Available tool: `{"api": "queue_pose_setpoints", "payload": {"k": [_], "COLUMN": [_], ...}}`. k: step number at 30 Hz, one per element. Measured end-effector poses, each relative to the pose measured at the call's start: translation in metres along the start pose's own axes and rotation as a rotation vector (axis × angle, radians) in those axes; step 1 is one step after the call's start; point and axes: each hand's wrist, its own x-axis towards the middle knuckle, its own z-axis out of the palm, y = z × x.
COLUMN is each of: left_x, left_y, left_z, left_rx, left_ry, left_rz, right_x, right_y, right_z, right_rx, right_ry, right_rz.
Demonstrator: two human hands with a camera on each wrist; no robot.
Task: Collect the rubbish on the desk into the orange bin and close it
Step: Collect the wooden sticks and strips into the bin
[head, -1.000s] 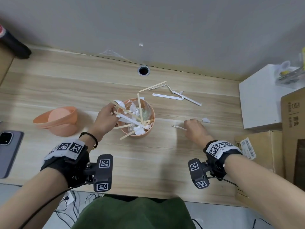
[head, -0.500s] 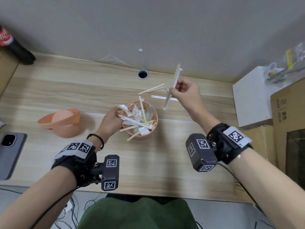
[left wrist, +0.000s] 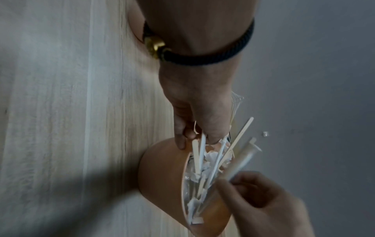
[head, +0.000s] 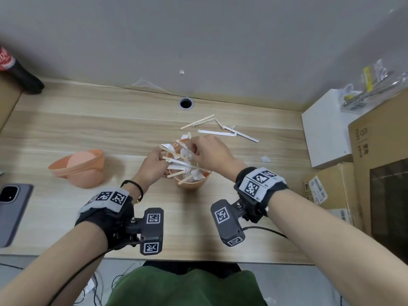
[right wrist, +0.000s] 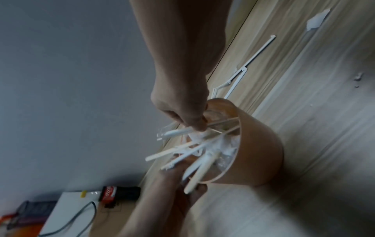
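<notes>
The orange bin (head: 194,183) stands mid-desk, stuffed with wooden sticks, white strips and crumpled paper. My left hand (head: 162,156) grips its left rim, thumb outside on the wall (left wrist: 183,141). Over the bin's mouth, my right hand (head: 195,149) pinches a white paper straw (right wrist: 178,132) whose lower end is down among the rubbish. The orange lid (head: 79,166) lies upside down to the left. Behind the bin, loose sticks and white strips (head: 217,130) lie on the desk. A small paper scrap (head: 265,159) sits to the right.
A phone (head: 11,208) lies at the desk's left edge and a cola bottle (head: 15,71) at the back left. A white box (head: 326,127) and cardboard boxes (head: 379,173) crowd the right side. A cable hole (head: 186,103) is near the wall.
My right hand picked a white straw off the desk, lifted it high, then brought it down into the bin. My left hand stayed on the bin's rim.
</notes>
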Motion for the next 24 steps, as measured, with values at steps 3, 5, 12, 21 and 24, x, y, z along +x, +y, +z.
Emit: {"api": "queue_pose_setpoints", "payload": {"k": [3,5,12,21,24], "left_x": [0.0,0.001,0.005,0.006,0.006], "left_y": [0.001,0.0,-0.003,-0.01,-0.008], "left_z": [0.0,-0.002,-0.001,-0.001,0.0], "left_rx": [-0.08,-0.119,-0.166,-0.172,-0.165], "left_ry": [-0.042,-0.058,-0.062,-0.048,-0.047], "left_rz": [-0.002,-0.01,-0.015,-0.004,-0.006], "right_x": [-0.003,-0.008,-0.04,-0.082,-0.091], "right_y": [0.004,0.011,0.091,0.193,0.174], "right_z": [0.007,-0.001,-0.017,0.054,0.078], "right_rx": [-0.081,0.044,0.589,0.281,0.088], "right_ry": [-0.055,-0.072,0.188,-0.101,-0.224], "right_rz": [0.009,-0.035,0.229,0.615,0.407]}}
